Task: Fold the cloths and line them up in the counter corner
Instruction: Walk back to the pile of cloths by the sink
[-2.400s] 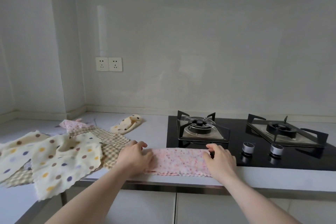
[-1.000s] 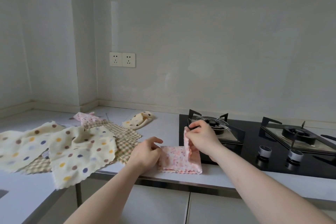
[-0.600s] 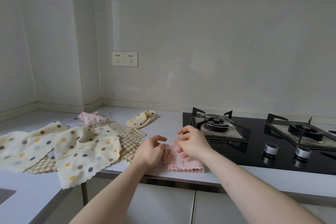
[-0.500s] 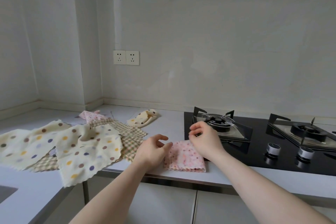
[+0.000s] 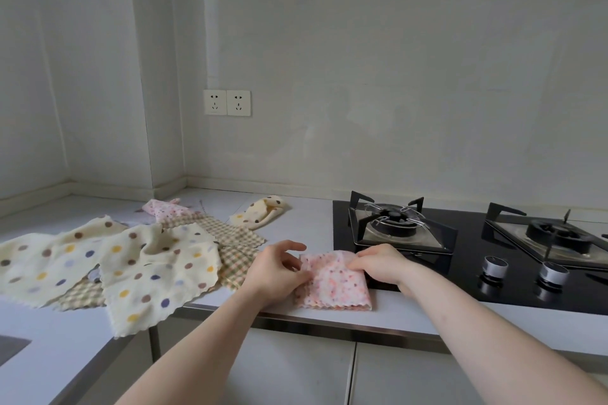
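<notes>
On the tabletop (image 5: pixel 316 214), just left of the hob (image 5: pixel 467 276), both forearms reached in from the near edge. Left hand (image 5: pixel 274 268) pinched the folded pink cloth's (image 5: pixel 334 286) left edge, fingers curled; right hand (image 5: pixel 378 265) gripped its far right corner. That cloth lay flat, scalloped edge nearest, roughly square.

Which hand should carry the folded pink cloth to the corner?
Left, probably. The left hand grips the pink cloth on its corner-facing edge. The right hand holds the edge by the stove and would reach across.
</notes>
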A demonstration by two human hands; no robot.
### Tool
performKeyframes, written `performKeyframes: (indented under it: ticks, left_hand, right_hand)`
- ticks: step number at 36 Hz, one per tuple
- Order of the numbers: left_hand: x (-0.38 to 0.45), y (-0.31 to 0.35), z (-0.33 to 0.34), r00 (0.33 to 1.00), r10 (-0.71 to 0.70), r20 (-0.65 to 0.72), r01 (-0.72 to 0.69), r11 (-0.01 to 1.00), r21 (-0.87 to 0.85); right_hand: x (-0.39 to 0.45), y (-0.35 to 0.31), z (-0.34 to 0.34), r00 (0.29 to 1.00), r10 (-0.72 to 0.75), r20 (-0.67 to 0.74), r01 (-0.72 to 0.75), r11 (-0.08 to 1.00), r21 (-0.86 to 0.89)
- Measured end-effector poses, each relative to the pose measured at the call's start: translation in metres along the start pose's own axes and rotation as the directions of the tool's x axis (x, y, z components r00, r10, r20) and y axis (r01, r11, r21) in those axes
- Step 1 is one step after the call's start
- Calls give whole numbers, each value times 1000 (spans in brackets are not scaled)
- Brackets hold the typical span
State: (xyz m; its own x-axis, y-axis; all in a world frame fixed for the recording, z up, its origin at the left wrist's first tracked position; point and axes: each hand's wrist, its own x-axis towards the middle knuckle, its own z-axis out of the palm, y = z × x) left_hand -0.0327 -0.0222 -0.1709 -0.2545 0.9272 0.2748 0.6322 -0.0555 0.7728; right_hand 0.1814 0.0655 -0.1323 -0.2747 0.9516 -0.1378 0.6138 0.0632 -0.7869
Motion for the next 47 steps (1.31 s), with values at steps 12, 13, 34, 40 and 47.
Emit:
performKeyframes:
  ticks: [12, 13, 34, 40, 47]
  left_hand:
    - [5, 1, 2, 999, -10, 32, 7, 994, 106]
    - [4, 1, 3, 1000, 18, 10, -19, 992, 121]
    - [-1, 6, 1, 994, 85, -74, -86, 996, -5]
    - [-2, 7, 3, 993, 74, -89, -60, 987, 149]
    - [0, 4, 7, 996, 76, -40, -65, 972, 226]
  right_hand:
    - [-5, 7, -7, 988, -126, 87, 114, 984, 139]
    - [-5, 10, -6, 988, -140, 64, 128, 977, 170]
    - [-21, 32, 30, 860, -378, -344, 463, 861, 212]
    - [-24, 33, 38, 814, -472, -337, 490, 871, -37]
    - [-25, 37, 44, 767, -567, -301, 481, 818, -315]
